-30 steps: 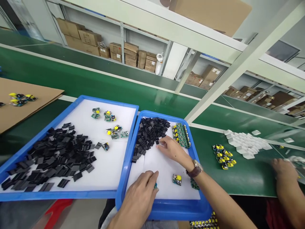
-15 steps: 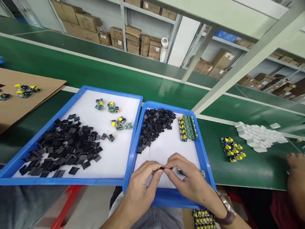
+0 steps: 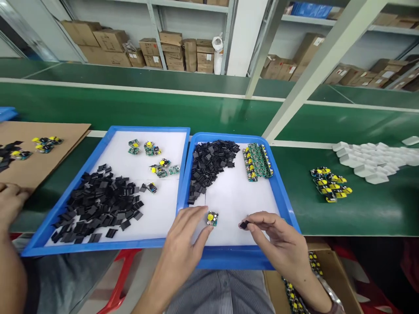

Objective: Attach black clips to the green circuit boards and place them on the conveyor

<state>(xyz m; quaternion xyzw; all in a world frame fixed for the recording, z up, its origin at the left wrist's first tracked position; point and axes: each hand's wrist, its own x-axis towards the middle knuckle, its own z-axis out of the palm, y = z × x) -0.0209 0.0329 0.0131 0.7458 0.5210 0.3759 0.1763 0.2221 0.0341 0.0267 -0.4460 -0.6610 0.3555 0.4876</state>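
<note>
My left hand [image 3: 187,239] has its thumb and forefinger at the edges of a small green circuit board [image 3: 212,218] with a yellow part on top, held low over the tray's white lining. To the right, my right hand [image 3: 278,240] pinches a small black plastic piece [image 3: 244,224] between thumb and fingertips. Both hands are above the front of the right blue tray [image 3: 288,203], a short gap apart. In that tray lie a heap of black pieces [image 3: 212,163] and a neat block of circuit boards [image 3: 258,161].
A second blue tray [image 3: 108,245] on the left holds black pieces and several loose boards. Boards with yellow parts [image 3: 330,185] and white plastic pieces [image 3: 376,161] lie on the green bench at right. Another person's hand [image 3: 11,203] is at the cardboard [image 3: 65,131]. A slanted post [image 3: 314,83] rises behind.
My hands have moved apart from their joint pinch. The right one has shifted rightward with the black piece, and a board now shows at my left fingertips. The view has tilted.
</note>
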